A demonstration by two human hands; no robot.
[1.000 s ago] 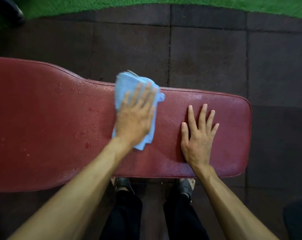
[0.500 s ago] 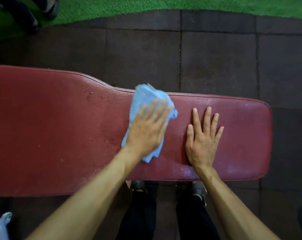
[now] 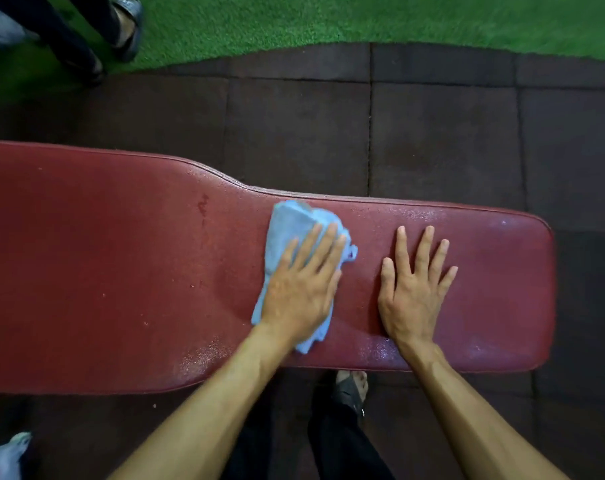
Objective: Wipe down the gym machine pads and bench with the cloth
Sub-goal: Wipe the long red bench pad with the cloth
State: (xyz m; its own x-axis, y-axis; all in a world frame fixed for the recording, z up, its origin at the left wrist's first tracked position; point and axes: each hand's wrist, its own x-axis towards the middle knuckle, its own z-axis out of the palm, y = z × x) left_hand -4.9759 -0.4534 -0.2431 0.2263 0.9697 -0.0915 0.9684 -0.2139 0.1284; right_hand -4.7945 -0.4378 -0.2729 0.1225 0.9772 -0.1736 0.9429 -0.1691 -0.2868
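Note:
A long dark red padded bench [image 3: 121, 278] runs across the view, wider at the left and narrower at the right. A crumpled light blue cloth [image 3: 289, 223] lies on its narrow part. My left hand [image 3: 302, 285] presses flat on the cloth with straight fingers, covering its lower half. My right hand [image 3: 413, 289] rests flat on the bare pad just right of the cloth, fingers spread. Wet sheen and small droplets show on the pad around both hands.
Dark rubber floor tiles [image 3: 432, 133] surround the bench, with green turf [image 3: 363, 19] beyond. Another person's legs and shoes [image 3: 121, 29] stand at the top left. My own legs and a sandalled foot [image 3: 351, 389] are below the bench. A white object [image 3: 6, 452] sits at the bottom left.
My left hand has slid the cloth rightwards along the pad, closer to my right hand. The view has shifted, showing more of the bench's right end and the turf.

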